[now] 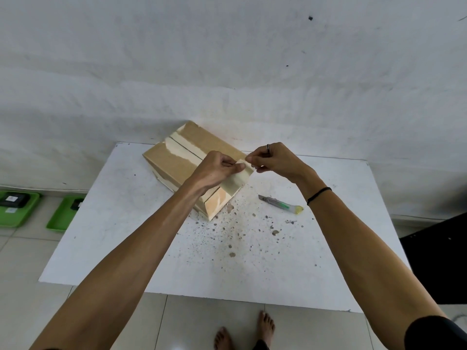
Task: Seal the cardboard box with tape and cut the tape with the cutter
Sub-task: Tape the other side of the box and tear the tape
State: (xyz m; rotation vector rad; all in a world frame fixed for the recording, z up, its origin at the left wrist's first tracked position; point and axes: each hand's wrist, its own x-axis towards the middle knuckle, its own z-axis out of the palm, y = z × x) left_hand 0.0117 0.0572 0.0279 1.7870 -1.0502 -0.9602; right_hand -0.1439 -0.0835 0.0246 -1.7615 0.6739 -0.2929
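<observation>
A brown cardboard box [177, 152] lies on the white table [121, 223], its top seam covered by a pale strip of tape. A loose piece of tape [236, 179] hangs over the box's near right end. My left hand [217, 169] pinches the tape's upper left edge. My right hand [273, 161], wearing a ring, pinches the upper right corner. Both hands hover just above the box's near end. The cutter [280, 204], grey with a green slider and yellowish end, lies on the table to the right of the box, untouched. No tape roll is in view.
Dark specks and stains dot the table in front of the box. Two green trays [19, 207] with dark items sit on the tiled floor at the left. A dark object [434, 258] stands at the right. A white wall rises directly behind the table. My bare feet show below.
</observation>
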